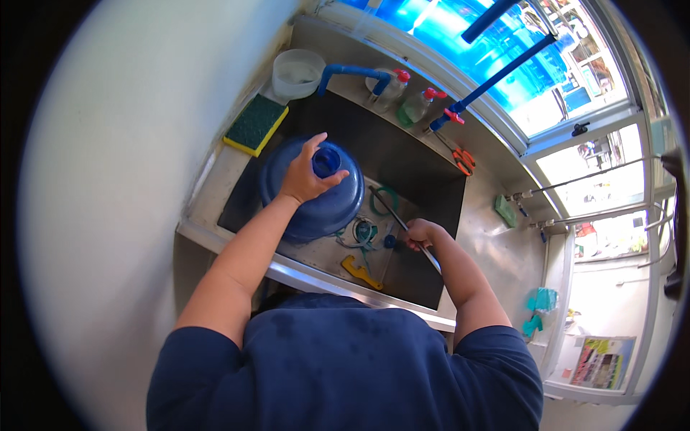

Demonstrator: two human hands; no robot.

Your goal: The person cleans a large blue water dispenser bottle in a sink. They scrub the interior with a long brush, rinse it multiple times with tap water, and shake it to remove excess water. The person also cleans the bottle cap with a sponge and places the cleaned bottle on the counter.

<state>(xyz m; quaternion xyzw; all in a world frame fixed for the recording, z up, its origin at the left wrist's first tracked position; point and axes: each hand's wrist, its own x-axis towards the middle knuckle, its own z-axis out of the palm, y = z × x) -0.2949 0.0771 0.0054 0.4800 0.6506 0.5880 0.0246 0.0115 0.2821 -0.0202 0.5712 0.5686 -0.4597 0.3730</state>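
Observation:
A large round blue water jug stands in the left part of the steel sink, its mouth facing up. My left hand is on its neck, thumb and fingers curved around the rim. Over the right part of the sink, my right hand is closed around a thin dark rod, which slants up and left toward the jug; its tip is outside the mouth. On the sink bottom lie a yellow hooked plastic tool, tangled teal strips and a small blue cap.
A green-and-yellow sponge and translucent tub sit at the left rim. Behind are a blue pipe spout, two red-capped bottles, a blue pipe with a red valve, and orange-handled scissors. A green block lies right.

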